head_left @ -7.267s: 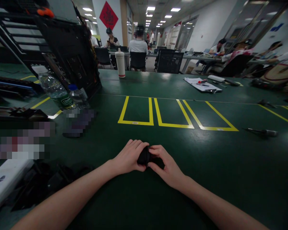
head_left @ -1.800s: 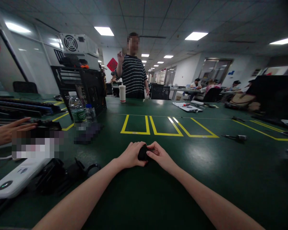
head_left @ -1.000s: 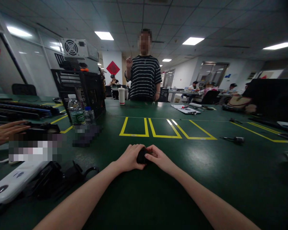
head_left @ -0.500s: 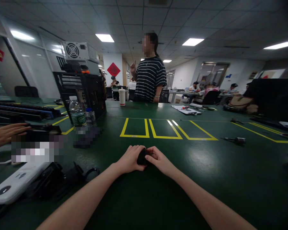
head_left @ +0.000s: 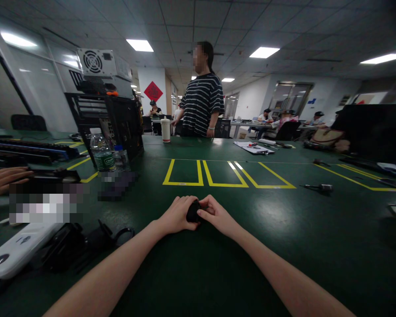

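A small black rounded object (head_left: 192,211) is held low over the green table, in front of me; its kind cannot be made out. My left hand (head_left: 181,214) wraps round it from the left, fingers over the top and thumb underneath. From the right, my right hand (head_left: 214,213) pinches at its edge with thumb and curled fingers. Part of the object is hidden behind the fingers of both hands.
Yellow tape frames (head_left: 183,183) mark the green table (head_left: 244,281). A white power strip (head_left: 11,255) and black cables lie left, by another person's hand (head_left: 6,177). Bottles (head_left: 101,152) stand near a black computer case (head_left: 123,123). A person (head_left: 203,103) stands opposite.
The view has shifted slightly. The person opposite has lowered a raised hand. Both my hands keep their hold on the black object.
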Demonstrator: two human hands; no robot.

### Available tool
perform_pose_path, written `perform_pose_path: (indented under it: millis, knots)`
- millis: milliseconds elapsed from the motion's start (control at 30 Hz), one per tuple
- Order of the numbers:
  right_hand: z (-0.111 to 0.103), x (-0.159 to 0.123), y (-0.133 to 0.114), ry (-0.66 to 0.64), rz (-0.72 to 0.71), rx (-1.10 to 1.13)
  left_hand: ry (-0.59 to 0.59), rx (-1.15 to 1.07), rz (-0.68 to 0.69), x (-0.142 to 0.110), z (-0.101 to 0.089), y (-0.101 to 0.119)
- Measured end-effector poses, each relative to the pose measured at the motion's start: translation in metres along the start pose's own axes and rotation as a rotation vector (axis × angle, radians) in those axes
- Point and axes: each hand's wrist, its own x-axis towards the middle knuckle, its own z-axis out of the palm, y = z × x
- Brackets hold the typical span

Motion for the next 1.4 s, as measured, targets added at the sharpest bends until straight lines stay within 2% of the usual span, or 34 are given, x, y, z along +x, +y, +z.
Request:
perform_pose_path:
  millis: [133, 333, 700, 933, 1233, 1400]
  knots:
    - [-0.001, 0.0, -0.001, -0.006, 0.043, -0.044, 0.005, 0.004, -0.009, 0.0, 0.001, -0.001]
    - [-0.002, -0.004, -0.003, -0.089, -0.012, 0.008, 0.027, 0.05, -0.004, 0.001, 0.004, -0.003]
    - [-0.001, -0.001, -0.003, -0.012, 0.028, -0.038, 0.0, 0.012, -0.011, 0.0, -0.001, 0.001]
    - [-0.001, -0.008, -0.011, -0.086, 0.02, 0.012, -0.001, 0.013, -0.017, 0.0, -0.001, 0.002]
    - [0.003, -0.001, -0.002, 0.029, 0.02, -0.053, 0.007, 0.008, -0.012, 0.0, -0.002, 0.003]
    - [0.001, -0.004, -0.006, -0.036, 0.033, -0.022, 0.018, 0.007, -0.002, 0.001, -0.001, 0.002]
